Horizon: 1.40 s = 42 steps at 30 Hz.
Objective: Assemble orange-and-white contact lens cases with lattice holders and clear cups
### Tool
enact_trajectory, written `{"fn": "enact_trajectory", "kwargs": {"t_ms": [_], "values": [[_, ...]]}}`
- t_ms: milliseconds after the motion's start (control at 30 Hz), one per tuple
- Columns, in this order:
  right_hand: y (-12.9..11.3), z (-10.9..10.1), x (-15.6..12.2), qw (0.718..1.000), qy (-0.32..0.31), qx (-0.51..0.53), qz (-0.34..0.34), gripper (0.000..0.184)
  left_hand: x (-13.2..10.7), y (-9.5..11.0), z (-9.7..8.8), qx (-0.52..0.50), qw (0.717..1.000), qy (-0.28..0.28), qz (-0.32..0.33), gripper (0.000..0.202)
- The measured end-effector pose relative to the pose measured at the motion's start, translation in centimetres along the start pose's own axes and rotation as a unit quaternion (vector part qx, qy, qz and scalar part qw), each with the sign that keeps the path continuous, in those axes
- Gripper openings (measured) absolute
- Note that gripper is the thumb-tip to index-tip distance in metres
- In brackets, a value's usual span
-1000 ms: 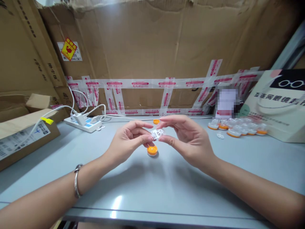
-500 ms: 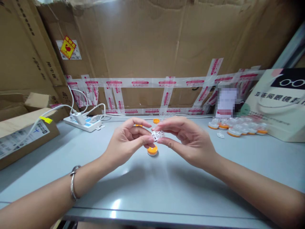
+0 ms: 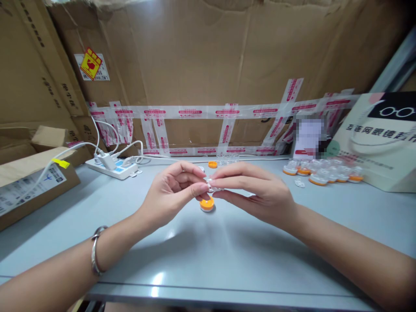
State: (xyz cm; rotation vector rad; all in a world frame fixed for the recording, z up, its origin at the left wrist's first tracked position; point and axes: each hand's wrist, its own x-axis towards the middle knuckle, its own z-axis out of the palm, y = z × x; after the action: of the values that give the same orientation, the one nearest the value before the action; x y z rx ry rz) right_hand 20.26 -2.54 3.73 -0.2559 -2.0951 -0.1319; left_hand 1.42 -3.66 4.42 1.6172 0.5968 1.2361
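A small white piece is between fingers

Glossy grey bench, brown cardboard box at its left edge, white power strip toward back left corner, orange ring and clear pieces near back edge, orange-and-white round piece mid-bench, clear-topped orange pieces and pale bag by back right corner

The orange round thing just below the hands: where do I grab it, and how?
Probably pinch the orange round thing by its rim, thumb and finger on opposite sides, coming from the near right. It sits flat on the table, its round wall standing up, and here the left hand hides part of its far left edge.
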Motion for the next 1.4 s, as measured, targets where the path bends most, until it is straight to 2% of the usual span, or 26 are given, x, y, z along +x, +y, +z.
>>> {"fn": "enact_trajectory", "kwargs": {"t_ms": [167,367,467,533,567,633,733,800,933,1067,1167,1233,1267,1333,1400], "values": [[-0.1,-0.1,-0.5,0.996,-0.011,-0.081,-0.035,0.022,0.1,0.1,-0.1,0.011,1.000,-0.001,-0.007,0.017],[0.4,0.1,-0.5,0.993,-0.014,-0.108,-0.039,0.020,0.2,-0.4,-0.6,0.054,0.998,-0.009,-0.008,0.012],[0.5,0.5,-0.2,0.998,0.007,-0.064,0.028,0.014,0.2,-1.1,-0.8,0.122,0.992,-0.014,0.034,0.015],[0.2,0.6,0.1,0.992,0.005,-0.010,0.125,0.010,0.1,-1.5,-0.9,0.206,0.973,-0.004,0.102,0.016],[0.0,0.6,0.3,0.983,-0.003,0.029,0.184,0.008,0.1,-1.7,-0.9,0.255,0.957,0.004,0.140,0.015],[-0.3,0.5,0.6,0.946,-0.029,0.125,0.296,0.012,0.1,-1.9,-1.0,0.340,0.917,0.020,0.209,0.009],[-0.5,0.5,0.8,0.881,-0.054,0.240,0.403,0.018,0.2,-1.9,-1.2,0.400,0.874,0.022,0.276,0.006],[-0.5,0.4,0.9,0.858,-0.063,0.271,0.432,0.019,0.2,-1.9,-1.3,0.413,0.860,0.010,0.300,0.006],[-0.5,0.5,0.9,0.834,-0.075,0.293,0.461,0.016,0.0,-2.1,-1.6,0.439,0.842,-0.025,0.313,0.005],[-0.1,0.9,0.7,0.816,-0.076,0.325,0.473,0.018,0.0,-2.2,-1.6,0.462,0.839,-0.043,0.284,0.006],[0.6,0.7,0.6,0.794,-0.086,0.359,0.482,0.028,0.1,-2.2,-1.7,0.469,0.843,-0.038,0.262,0.006],[1.4,-0.2,0.5,0.791,-0.079,0.349,0.496,0.038,0.3,-2.2,-1.9,0.469,0.845,-0.029,0.254,0.006],[2.1,-0.9,0.3,0.799,-0.067,0.323,0.504,0.043,0.4,-2.2,-2.1,0.470,0.846,-0.024,0.252,0.005],[3.8,-2.9,-0.3,0.829,-0.037,0.216,0.515,0.049,0.6,-2.1,-2.4,0.472,0.846,-0.014,0.247,0.006],[5.9,-5.1,-1.4,0.854,-0.079,0.055,0.511,0.044,0.7,-2.1,-2.7,0.476,0.845,-0.009,0.244,0.006]]}}
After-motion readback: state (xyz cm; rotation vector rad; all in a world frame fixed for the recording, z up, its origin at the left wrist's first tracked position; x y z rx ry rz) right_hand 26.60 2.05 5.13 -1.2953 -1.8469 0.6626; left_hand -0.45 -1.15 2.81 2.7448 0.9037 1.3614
